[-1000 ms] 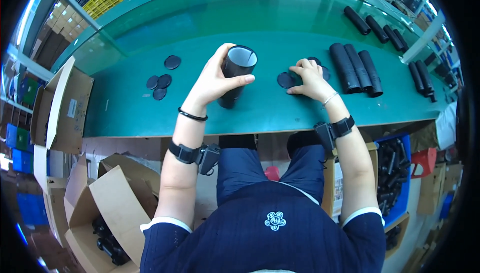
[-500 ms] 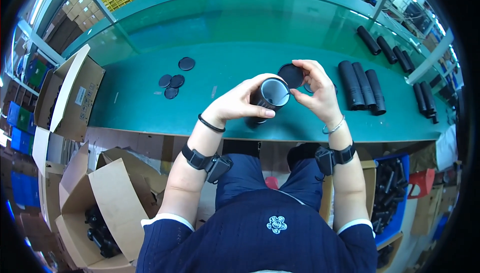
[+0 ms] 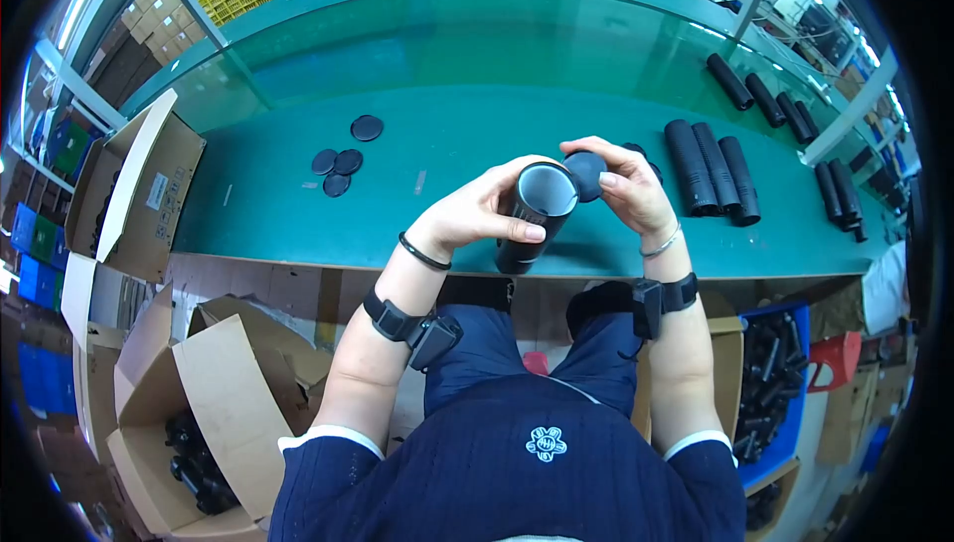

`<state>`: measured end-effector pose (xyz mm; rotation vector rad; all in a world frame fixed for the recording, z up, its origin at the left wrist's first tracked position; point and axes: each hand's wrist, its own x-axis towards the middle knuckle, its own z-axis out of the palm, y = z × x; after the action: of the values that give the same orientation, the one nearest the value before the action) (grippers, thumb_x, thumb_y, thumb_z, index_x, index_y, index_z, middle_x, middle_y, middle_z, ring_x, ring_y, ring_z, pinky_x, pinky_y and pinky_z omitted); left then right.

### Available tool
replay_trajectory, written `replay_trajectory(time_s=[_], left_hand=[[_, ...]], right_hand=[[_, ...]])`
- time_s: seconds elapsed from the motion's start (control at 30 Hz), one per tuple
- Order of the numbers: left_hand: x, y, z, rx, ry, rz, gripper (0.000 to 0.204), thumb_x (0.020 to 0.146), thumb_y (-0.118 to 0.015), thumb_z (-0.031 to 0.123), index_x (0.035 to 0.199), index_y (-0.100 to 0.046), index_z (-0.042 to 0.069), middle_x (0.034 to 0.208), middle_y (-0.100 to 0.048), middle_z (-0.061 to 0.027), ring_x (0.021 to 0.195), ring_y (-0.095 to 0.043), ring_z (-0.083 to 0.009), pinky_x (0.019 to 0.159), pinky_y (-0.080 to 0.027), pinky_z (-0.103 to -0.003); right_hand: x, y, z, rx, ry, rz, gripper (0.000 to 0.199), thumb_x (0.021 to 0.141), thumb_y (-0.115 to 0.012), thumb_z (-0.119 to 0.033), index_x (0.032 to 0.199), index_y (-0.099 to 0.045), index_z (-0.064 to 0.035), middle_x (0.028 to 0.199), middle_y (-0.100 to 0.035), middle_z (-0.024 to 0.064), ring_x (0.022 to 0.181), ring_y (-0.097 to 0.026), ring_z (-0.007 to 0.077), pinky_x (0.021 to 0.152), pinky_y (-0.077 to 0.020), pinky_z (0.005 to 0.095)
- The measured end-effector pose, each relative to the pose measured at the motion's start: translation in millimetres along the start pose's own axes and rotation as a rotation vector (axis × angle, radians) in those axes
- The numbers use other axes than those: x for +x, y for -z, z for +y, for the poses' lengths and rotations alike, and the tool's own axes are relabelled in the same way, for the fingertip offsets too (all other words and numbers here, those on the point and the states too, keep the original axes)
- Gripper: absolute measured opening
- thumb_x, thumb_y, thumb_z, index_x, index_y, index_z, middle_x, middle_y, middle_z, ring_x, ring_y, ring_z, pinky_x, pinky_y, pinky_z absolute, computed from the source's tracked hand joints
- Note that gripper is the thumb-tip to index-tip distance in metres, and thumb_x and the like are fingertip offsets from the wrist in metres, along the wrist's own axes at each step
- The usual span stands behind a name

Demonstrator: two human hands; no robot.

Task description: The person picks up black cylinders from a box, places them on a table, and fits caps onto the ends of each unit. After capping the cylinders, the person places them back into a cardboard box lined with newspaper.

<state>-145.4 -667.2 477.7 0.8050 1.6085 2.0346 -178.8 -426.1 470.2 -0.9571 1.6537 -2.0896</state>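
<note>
With left hand [image 3: 475, 208], gripped a black tube [image 3: 529, 249] near the green table's [image 3: 298, 229] front edge, mouth tipped up; with right hand [image 3: 638, 196], kinda pinched a round dark cap [image 3: 584, 174] right by that mouth. Saw four more caps [image 3: 367, 128] off left.

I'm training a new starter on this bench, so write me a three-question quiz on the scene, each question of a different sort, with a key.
1. True or false: the black tube in the left grip has its upper end open, with a pale inside showing.

2. Choose one. The right grip holds:
A) a yellow crate
B) a flat dark disc
C) a cardboard flap

3. Count: how many loose round pieces lie in the group on the left part of the green bench?

Key: 1. True. 2. B. 3. Four.
</note>
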Motion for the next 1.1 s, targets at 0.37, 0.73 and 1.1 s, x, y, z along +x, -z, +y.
replay_trajectory(time_s=[0.37, 0.73, 1.1], left_hand=[[3.8, -10.4, -13.1, -0.229, 0.061, 0.051, 0.079, 0.07, -0.083, 0.017, 0.135, -0.042, 0.002, 0.12, -0.057, -0.007, 0.114, -0.053, -0.0175, 0.1, -0.041, -0.033], [10.3, -2.3, -10.2, 0.405, -0.132, 0.236, 0.069, 0.073, -0.08, 0.009, 0.132, -0.044, 0.006, 0.121, -0.053, -0.0056, 0.112, -0.053, -0.016, 0.097, -0.043, -0.031], [14.4, -22.7, -16.2, 0.746, -0.198, 0.241, 0.069, 0.079, -0.075, 0.023, 0.134, -0.038, 0.004, 0.127, -0.048, -0.0156, 0.123, -0.047, -0.0279, 0.103, -0.037, -0.037]], right_hand=[[-2.6, -21.5, 24.9, 0.347, 0.104, 0.128, 0.079, 0.08, -0.075, -0.018, 0.145, -0.032, -0.0044, 0.141, -0.045, 0.0182, 0.129, -0.047, 0.0259, 0.105, -0.0399, 0.0365], [-21.2, 7.7, 16.8, 0.344, 0.08, 0.229, 0.078, 0.078, -0.078, -0.036, 0.141, -0.038, -0.0106, 0.131, -0.05, 0.0192, 0.108, -0.057, 0.0252, 0.089, -0.0502, 0.0316], [-17.3, -27.5, -57.4, -0.514, 0.079, 0.171, 0.061, 0.072, -0.074, 0.003, 0.129, -0.054, 0.0005, 0.121, -0.053, 0.0094, 0.109, -0.054, 0.0181, 0.092, -0.0457, 0.0315]])
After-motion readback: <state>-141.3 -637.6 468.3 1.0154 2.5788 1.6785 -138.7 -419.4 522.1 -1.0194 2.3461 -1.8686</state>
